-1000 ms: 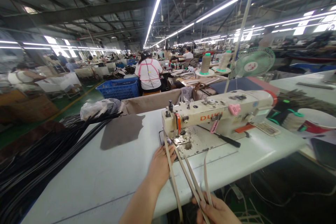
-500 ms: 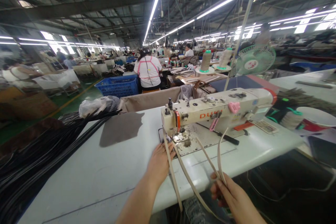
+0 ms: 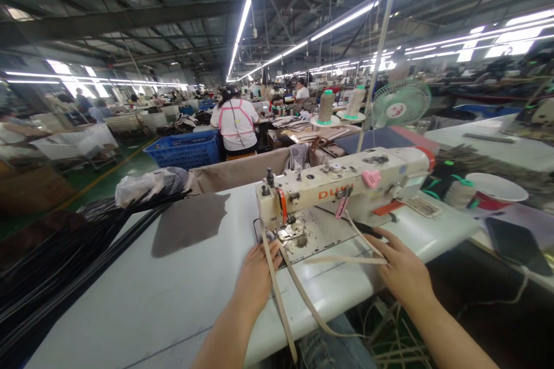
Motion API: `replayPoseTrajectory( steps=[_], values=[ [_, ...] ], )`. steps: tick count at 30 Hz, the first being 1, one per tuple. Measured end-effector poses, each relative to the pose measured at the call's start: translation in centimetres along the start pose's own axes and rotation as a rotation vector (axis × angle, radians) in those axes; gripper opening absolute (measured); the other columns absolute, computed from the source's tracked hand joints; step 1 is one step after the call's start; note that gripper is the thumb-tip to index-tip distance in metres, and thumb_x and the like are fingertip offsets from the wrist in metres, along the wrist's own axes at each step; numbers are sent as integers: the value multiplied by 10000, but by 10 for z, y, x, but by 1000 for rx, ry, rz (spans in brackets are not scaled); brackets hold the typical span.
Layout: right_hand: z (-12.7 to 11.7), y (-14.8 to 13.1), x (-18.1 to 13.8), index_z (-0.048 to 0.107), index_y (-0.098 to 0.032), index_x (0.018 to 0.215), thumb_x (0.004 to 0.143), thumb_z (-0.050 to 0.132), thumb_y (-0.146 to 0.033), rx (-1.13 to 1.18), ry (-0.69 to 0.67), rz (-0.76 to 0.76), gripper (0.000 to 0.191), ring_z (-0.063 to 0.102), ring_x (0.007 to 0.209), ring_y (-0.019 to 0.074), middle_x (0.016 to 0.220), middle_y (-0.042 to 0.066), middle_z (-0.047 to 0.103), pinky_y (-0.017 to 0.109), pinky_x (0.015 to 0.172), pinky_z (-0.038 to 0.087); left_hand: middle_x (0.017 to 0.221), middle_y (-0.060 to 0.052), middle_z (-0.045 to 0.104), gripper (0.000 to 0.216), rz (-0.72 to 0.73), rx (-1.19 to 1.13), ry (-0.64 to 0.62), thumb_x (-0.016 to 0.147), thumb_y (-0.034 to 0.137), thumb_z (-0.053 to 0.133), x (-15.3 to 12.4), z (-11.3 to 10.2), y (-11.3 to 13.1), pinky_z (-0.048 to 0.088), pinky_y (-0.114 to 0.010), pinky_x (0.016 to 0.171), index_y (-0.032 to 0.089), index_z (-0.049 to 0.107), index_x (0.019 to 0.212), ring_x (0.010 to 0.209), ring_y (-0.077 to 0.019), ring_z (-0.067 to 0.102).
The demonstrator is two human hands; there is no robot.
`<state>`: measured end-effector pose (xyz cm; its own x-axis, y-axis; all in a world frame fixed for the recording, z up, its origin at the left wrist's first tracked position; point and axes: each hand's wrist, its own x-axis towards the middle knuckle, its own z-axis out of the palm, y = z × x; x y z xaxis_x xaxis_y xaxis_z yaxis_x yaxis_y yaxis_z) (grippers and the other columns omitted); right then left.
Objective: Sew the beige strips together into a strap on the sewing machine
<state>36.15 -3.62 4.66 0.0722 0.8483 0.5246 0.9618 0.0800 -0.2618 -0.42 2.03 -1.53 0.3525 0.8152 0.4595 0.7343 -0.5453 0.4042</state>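
Observation:
A cream sewing machine (image 3: 341,184) with orange lettering stands on the white table (image 3: 182,282). My left hand (image 3: 255,277) lies on the table just in front of the needle, fingers flat beside a beige strap (image 3: 277,294) that runs from under the presser foot and hangs over the table's front edge. My right hand (image 3: 400,268) rests on the table in front of the machine's arm, fingers closed on the ends of thin beige strips (image 3: 346,259) that lie across the machine bed.
A heap of long black strips (image 3: 56,265) covers the table's left side, with a plastic bag (image 3: 147,181) behind it. A dark phone (image 3: 517,245), a red-and-white bowl (image 3: 493,190), thread cones (image 3: 325,106) and a fan (image 3: 400,102) are to the right. A seated person (image 3: 236,124) works beyond a blue crate (image 3: 186,150).
My right hand has risen from below the table edge onto the table in front of the machine, carrying the strip ends up and right. My left hand has stayed by the needle.

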Motion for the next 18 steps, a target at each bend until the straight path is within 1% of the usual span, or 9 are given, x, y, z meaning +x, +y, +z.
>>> replayPoseTrajectory(
  steps=[2,3,5,6,9,11,14,18],
  values=[
    [4,7,11,742,-246,1273,893,504,-157,-77,-94,-9,457,748,1122,293,1450,127,672,410,960,616,1404,-98,692,376,-7,3,-15,1085,349,440,0,0,0,482,-577,1171,238,671,1359,1360,-294,612],
    [6,9,15,698,-240,1337,892,505,-142,-106,-145,7,495,730,1164,304,1463,133,664,432,992,604,1407,-103,690,376,-11,2,-24,1084,350,441,0,-1,0,482,-585,1169,234,672,1358,1363,-301,608],
    [8,13,21,605,-222,1436,900,494,-121,-144,-212,53,556,703,1209,317,1421,140,693,457,1015,586,1413,-105,685,377,-15,-2,-38,1084,357,446,0,-1,0,471,-599,1173,235,668,1363,1370,-310,600],
    [8,14,22,583,-212,1452,902,486,-111,-157,-225,73,567,700,1204,321,1372,144,719,462,1003,585,1417,-103,682,377,-16,-4,-40,1083,362,449,0,-1,0,464,-603,1177,237,664,1367,1373,-311,597],
    [7,11,21,597,-199,1424,922,463,-116,-181,-224,111,527,720,1117,332,1187,147,770,453,907,587,1419,-94,682,381,-15,-1,-38,1082,368,448,0,0,-1,456,-602,1184,239,657,1374,1377,-308,594],
    [5,6,18,603,-204,1402,965,466,-188,-193,-222,151,459,734,1040,327,1088,133,769,424,830,573,1412,-93,687,384,-18,6,-39,1082,370,442,0,1,-2,465,-598,1179,234,663,1364,1376,-308,595],
    [5,-3,16,639,-206,1311,1009,467,-309,-199,-217,200,362,739,960,311,1061,125,753,386,749,534,1409,-99,688,384,-16,1,-33,1081,369,437,0,3,-3,476,-594,1170,232,673,1351,1370,-309,601],
    [9,-10,17,668,-209,1214,1006,467,-304,-170,-211,207,305,726,922,305,1028,120,741,376,717,501,1391,-113,699,379,-9,-15,-21,1079,377,446,1,3,-3,483,-604,1160,232,680,1340,1341,-311,627]
  ],
)
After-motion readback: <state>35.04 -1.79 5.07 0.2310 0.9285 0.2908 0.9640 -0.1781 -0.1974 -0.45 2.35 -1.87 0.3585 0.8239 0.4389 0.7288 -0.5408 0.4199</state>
